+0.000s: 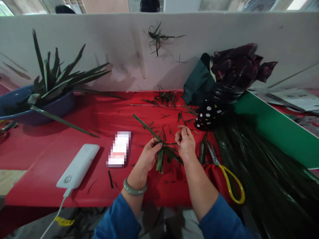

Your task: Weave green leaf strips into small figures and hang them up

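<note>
My left hand (150, 153) pinches a small piece of folded green leaf strips (160, 159) between thumb and fingers, above the red tabletop. One long strip sticks out to the upper left, a broad end hangs down, and others point right. Just right of it, my right hand (185, 142) is closed, fingertips together, at the end of a thin leaf strip (171, 144) that runs across from the piece. The fingers partly hide its end. Yellow-handled scissors (220, 166) lie beside my right forearm, blades pointing away. Dark leaf scraps (163, 131) are scattered beyond my hands.
Left: a blue basin (54, 108) of long leaves, a white power bank (78, 166) with cable, and a lit phone (119, 149). Right: dark long leaves (254, 172), a green board (279, 129), a flowered black item (208, 114) and dark bags (199, 81). A white partition (112, 43) stands behind.
</note>
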`<state>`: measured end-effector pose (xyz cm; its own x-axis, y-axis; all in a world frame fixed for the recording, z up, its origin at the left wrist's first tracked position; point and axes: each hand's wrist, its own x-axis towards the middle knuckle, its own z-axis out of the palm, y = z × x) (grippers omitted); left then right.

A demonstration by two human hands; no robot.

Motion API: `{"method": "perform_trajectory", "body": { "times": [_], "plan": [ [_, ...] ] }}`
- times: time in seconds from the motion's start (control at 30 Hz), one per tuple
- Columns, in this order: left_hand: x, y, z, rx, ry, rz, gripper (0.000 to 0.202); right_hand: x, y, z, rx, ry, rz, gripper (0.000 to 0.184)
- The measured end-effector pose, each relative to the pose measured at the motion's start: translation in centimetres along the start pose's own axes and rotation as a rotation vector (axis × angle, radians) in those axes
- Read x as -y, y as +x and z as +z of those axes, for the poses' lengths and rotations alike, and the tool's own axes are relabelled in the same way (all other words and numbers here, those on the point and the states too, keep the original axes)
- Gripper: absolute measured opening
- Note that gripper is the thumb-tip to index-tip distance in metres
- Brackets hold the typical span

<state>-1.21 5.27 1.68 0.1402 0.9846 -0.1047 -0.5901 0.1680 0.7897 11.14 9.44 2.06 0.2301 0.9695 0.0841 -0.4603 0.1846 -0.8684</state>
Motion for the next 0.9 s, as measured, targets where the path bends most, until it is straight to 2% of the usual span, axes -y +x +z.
{"method": "perform_trajectory", "body": {
  "times": [0.2, 0.4, 0.47, 0.53, 0.63, 0.73, 0.9],
  "plan": [
    [0.04, 0.23, -0.72, -0.058, 0.006, -0.056, 0.02, 0.03, -0.34, 0.26, 0.128, -0.103, 0.024, 0.018],
    [-0.24, 0.27, -0.59, -0.107, 0.018, -0.048, 0.014, 0.19, -0.09, -0.05, 0.088, -0.202, 0.033, 0.021],
    [-0.31, 0.28, -0.53, -0.103, 0.011, -0.05, 0.014, 0.18, -0.16, -0.1, 0.191, -0.32, 0.103, 0.022],
    [-0.29, 0.29, -0.57, -0.084, 0.007, -0.07, 0.013, 0.09, -0.37, -0.09, 0.348, -0.42, 0.197, 0.024],
    [-0.14, 0.3, -0.73, -0.029, 0.036, -0.112, 0.012, -0.12, -0.77, -0.01, 0.487, -0.412, 0.305, 0.023],
    [-0.08, 0.25, -0.76, 0.003, 0.074, -0.128, 0.013, -0.33, -0.96, 0.1, 0.479, -0.354, 0.323, 0.018],
    [-0.2, -0.02, -0.66, 0.058, 0.135, -0.112, 0.024, -0.44, -0.82, 0.31, 0.388, -0.431, 0.2, 0.017]
  ]
}}
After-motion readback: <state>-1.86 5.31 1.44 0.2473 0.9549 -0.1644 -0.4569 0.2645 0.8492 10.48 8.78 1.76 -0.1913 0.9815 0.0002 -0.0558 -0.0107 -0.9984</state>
